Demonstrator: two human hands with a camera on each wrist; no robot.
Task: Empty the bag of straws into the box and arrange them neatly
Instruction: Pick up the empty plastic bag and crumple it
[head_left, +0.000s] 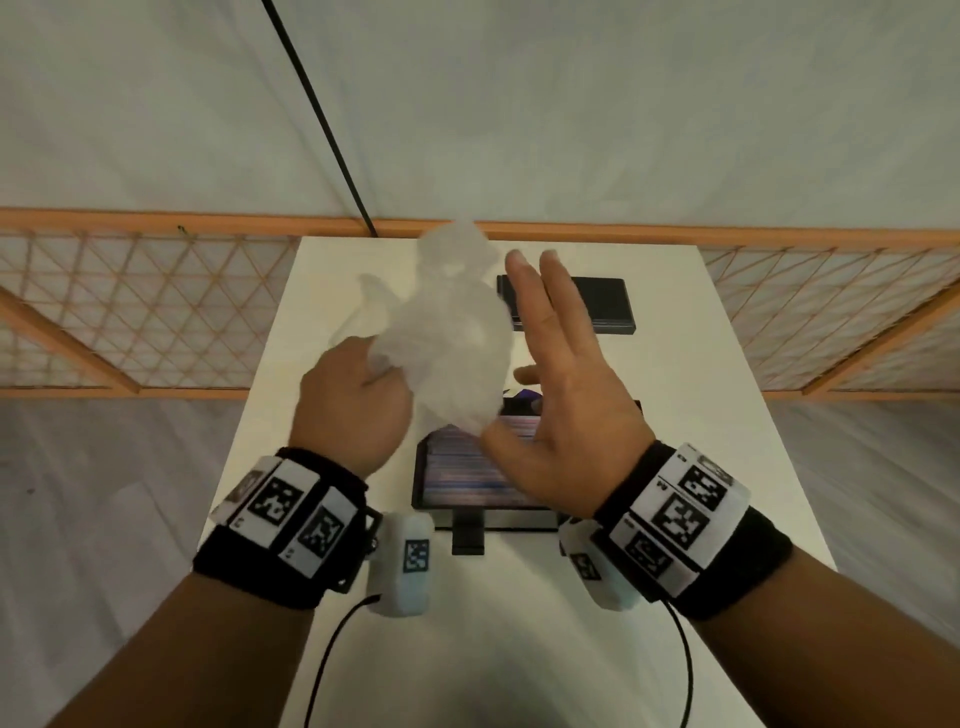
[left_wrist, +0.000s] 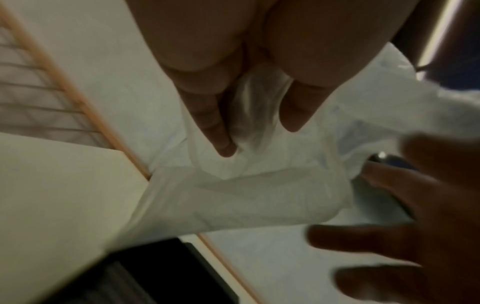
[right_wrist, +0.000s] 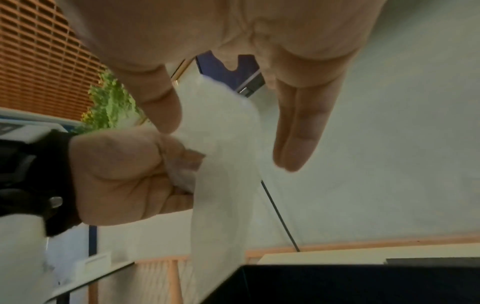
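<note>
Head view, looking down over a white table (head_left: 727, 415) with two forearms reaching in from the bottom edge. On the left, an orange lattice fence (head_left: 130, 306) runs behind the table, and a thin black cable (head_left: 322, 124) slants across the pale wall above it. The left hand (head_left: 353, 400), wearing a black wristband with printed square markers, is raised above the table with its fingers curled round a crumpled, translucent white plastic bag (head_left: 447, 338); the left wrist view shows the fingers (left_wrist: 221, 139) pinching a fold of the bag (left_wrist: 246, 185). The bag hangs in the air between the two hands, blurred, over the near box. Below it, on the table close to the person, sits a black box (head_left: 467, 512) filled with a layer of straws (head_left: 467, 473) that read only as pale, streaked colours lying across it; single straws cannot be made out. Just to the right of the bag, the right hand (head_left: 556, 395) is held open, palm facing the bag and fingers (head_left: 524, 291) straight, gripping nothing; whether it touches the bag cannot be told. Farther back on the table, beyond the right hand, lies a flat black lid (head_left: 602, 304), well apart from the box
</note>
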